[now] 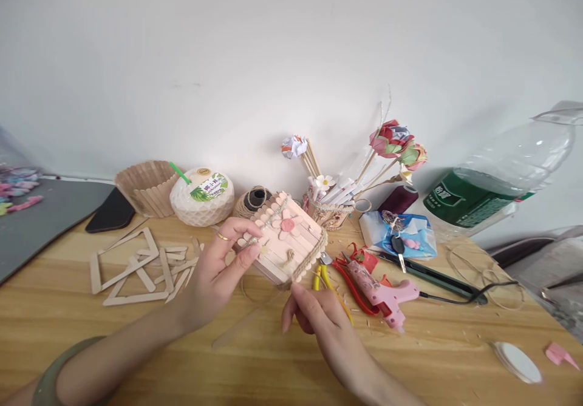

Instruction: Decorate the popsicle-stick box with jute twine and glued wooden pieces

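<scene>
My left hand (218, 269) holds a small popsicle-stick panel (291, 239) tilted above the wooden table (136, 345). The panel is pale pink and natural wood, with a pink flower, a bead string and a twine edge. A gold ring sits on one finger, and a green bangle (54, 372) circles that wrist. My right hand (321, 321) is just below the panel's lower corner, fingertips pinched near the twine end; whether it grips the twine is unclear.
Loose popsicle sticks (136, 269) lie at left. Behind are a stick basket (148, 187), a coconut drink (203, 196), a twine spool (252, 201) and paper flowers (396, 142). A pink glue gun (387, 294), pliers (339, 275), a plastic bottle (501, 178) and tape (519, 362) are at right.
</scene>
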A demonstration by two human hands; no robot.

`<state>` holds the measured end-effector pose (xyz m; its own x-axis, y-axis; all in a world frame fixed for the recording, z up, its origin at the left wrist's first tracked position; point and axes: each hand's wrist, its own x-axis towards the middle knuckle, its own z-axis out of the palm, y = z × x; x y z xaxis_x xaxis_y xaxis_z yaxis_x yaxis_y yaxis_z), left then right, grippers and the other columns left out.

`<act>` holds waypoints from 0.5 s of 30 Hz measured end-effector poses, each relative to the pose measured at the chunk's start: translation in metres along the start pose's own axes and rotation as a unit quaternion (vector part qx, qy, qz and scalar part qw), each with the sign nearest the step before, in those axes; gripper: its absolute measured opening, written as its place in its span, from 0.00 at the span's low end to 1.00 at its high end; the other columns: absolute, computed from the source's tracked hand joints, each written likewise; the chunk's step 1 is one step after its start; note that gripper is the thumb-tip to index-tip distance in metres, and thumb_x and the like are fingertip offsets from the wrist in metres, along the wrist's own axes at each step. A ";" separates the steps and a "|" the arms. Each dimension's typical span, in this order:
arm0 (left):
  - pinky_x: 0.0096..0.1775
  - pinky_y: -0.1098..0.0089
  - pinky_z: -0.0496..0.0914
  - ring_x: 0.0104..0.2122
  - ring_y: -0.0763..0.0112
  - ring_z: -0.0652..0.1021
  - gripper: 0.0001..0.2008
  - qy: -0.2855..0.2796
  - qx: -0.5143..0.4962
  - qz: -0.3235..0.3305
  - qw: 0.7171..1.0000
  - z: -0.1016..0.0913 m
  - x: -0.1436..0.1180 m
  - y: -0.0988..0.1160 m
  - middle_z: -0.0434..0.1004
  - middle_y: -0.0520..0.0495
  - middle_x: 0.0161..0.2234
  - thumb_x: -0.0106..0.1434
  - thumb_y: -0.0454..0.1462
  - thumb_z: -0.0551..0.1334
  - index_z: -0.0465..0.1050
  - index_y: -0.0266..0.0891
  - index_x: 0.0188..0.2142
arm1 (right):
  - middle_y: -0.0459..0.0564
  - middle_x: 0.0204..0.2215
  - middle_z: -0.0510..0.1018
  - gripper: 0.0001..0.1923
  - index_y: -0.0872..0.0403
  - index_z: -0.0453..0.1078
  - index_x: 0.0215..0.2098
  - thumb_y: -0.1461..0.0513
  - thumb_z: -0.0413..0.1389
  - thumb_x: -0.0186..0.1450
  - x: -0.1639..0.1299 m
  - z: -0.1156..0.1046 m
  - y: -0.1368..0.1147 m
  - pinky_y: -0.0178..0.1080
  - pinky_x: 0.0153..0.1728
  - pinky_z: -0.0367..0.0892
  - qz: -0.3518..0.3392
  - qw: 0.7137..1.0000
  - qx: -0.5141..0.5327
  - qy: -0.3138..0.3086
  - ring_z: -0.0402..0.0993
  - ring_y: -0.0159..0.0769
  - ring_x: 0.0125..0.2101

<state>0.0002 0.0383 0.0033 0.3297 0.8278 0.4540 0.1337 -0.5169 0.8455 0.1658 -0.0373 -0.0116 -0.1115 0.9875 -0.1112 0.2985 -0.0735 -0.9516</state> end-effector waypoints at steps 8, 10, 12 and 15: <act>0.34 0.73 0.65 0.33 0.71 0.69 0.05 0.010 -0.006 0.000 1.000 -0.004 0.003 0.005 0.66 0.51 0.34 0.63 0.35 0.54 0.63 0.43 0.39 | 0.40 0.14 0.52 0.31 0.57 0.67 0.20 0.45 0.38 0.65 -0.006 -0.002 -0.007 0.32 0.19 0.47 -0.028 0.999 0.005 -0.027 0.49 0.26 0.17; 0.34 0.73 0.64 0.32 0.72 0.69 0.05 0.001 0.022 0.006 1.000 -0.004 0.002 0.005 0.67 0.51 0.33 0.63 0.34 0.53 0.63 0.43 0.39 | 0.40 0.14 0.53 0.29 0.57 0.66 0.21 0.46 0.39 0.65 -0.008 -0.004 -0.007 0.32 0.18 0.47 -0.042 0.999 -0.013 -0.023 0.50 0.26 0.17; 0.33 0.73 0.64 0.30 0.73 0.68 0.06 -0.020 0.056 0.039 0.998 -0.004 0.001 0.004 0.68 0.52 0.32 0.63 0.32 0.52 0.65 0.43 0.38 | 0.40 0.14 0.54 0.28 0.57 0.67 0.22 0.47 0.39 0.66 -0.010 -0.006 -0.007 0.32 0.18 0.47 -0.054 0.998 -0.033 -0.016 0.50 0.26 0.17; 0.39 0.71 0.64 0.29 0.73 0.69 0.09 -0.060 0.084 0.112 0.988 -0.002 0.001 0.006 0.70 0.54 0.29 0.62 0.29 0.51 0.66 0.43 0.36 | 0.40 0.13 0.54 0.28 0.57 0.67 0.21 0.47 0.39 0.66 -0.010 -0.007 -0.006 0.31 0.17 0.47 -0.059 0.998 -0.034 -0.009 0.51 0.25 0.16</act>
<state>-0.0007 0.0367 0.0092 0.4764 0.6615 0.5792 0.1948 -0.7218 0.6642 0.1718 -0.0455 -0.0026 -0.1670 0.9859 -0.0054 0.3460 0.0535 -0.9367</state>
